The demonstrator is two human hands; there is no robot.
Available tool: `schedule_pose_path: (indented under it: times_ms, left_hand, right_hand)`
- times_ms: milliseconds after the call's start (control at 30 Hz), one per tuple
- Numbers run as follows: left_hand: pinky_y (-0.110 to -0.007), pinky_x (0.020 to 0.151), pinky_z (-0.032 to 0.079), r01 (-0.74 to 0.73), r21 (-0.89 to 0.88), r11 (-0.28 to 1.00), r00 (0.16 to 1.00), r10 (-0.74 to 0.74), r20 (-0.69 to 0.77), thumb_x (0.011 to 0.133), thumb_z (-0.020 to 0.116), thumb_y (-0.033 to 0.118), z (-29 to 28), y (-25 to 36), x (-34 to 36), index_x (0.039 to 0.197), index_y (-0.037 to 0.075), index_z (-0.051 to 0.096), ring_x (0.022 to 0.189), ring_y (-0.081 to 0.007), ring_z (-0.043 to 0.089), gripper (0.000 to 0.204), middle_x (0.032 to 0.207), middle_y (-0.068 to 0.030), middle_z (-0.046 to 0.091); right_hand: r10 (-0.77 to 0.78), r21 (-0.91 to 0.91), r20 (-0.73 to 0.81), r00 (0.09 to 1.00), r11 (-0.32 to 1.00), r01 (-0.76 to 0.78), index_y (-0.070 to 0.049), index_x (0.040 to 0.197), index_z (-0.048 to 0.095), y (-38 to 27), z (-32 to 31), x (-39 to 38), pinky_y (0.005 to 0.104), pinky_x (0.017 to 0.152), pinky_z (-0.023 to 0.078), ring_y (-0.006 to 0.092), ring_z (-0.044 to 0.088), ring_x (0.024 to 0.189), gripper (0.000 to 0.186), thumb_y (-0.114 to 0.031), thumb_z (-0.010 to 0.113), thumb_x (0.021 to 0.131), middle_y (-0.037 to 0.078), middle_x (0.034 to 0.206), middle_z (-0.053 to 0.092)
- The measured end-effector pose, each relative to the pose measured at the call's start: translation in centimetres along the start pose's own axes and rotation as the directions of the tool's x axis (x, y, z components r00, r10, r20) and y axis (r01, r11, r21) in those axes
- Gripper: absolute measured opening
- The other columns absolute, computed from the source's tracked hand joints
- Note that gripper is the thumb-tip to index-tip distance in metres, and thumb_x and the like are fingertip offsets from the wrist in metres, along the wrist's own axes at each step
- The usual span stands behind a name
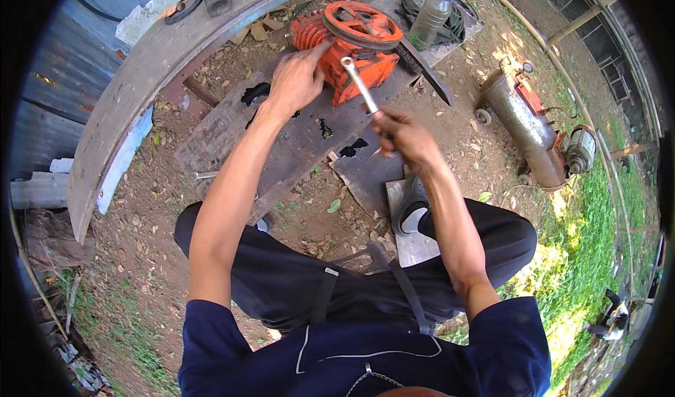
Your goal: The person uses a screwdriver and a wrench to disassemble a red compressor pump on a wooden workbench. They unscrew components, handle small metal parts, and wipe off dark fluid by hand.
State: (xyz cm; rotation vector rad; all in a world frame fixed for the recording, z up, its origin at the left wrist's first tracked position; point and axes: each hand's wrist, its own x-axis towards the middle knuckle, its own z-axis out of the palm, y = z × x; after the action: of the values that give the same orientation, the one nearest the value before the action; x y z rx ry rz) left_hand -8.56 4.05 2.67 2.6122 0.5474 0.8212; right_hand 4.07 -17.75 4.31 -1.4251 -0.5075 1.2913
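Both apart now: the left hand (295,80), finger outstretched, touches the orange finned machine (380,71) just beyond it, seemingly steadying it, while the right hand (409,139) clasps a wrench (360,86) by its near end, likely for leverage

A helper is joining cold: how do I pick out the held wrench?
On the long grey board stands an orange compressor pump with a spoked pulley. Just in front, the right hand grips a slim wrench, ring end toward the pump. Bright silver metal sets it apart from the orange pump and the dark bar by the pulley.
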Motion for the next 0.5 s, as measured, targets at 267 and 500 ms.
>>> schedule_pose_path:
  times_ms: [267, 500]
  left_hand:
    - [-0.045, 0.099, 0.045, 0.085, -0.163, 0.983, 0.976, -0.115, -0.184, 0.085, 0.066, 0.028, 3.0, 2.5, 0.5, 0.127, -0.005, 0.052, 0.113, -0.0396, 0.059, 0.055, 0.126, -0.0242, 0.059]
    - [-0.046, 0.094, 0.046, 0.083, 0.021, 0.996, 0.958, -0.074, -0.277, 0.081, 0.069, 0.029, 4.9, 4.2, 0.9, 0.122, -0.002, 0.050, 0.101, -0.0369, 0.063, 0.055, 0.109, -0.0216, 0.065]
  right_hand:
    - [-0.360, -0.679, 0.063, 0.931, 0.668, 0.304, -0.017, 0.134, 0.060, -4.1, -6.1, 5.0, 0.0235, 0.051, 0.038, 0.0055, 0.039, 0.059, 0.037, -0.028, 0.059, 0.098, -0.004, 0.071, 0.047]
    - [-0.409, -0.744, 0.311, 0.858, 0.457, 0.488, -0.018, 0.135, 0.058, -5.6, -8.6, 7.0, 0.0323, 0.076, 0.047, 0.0123, 0.055, 0.083, 0.036, -0.022, 0.055, 0.099, 0.006, 0.097, 0.068]
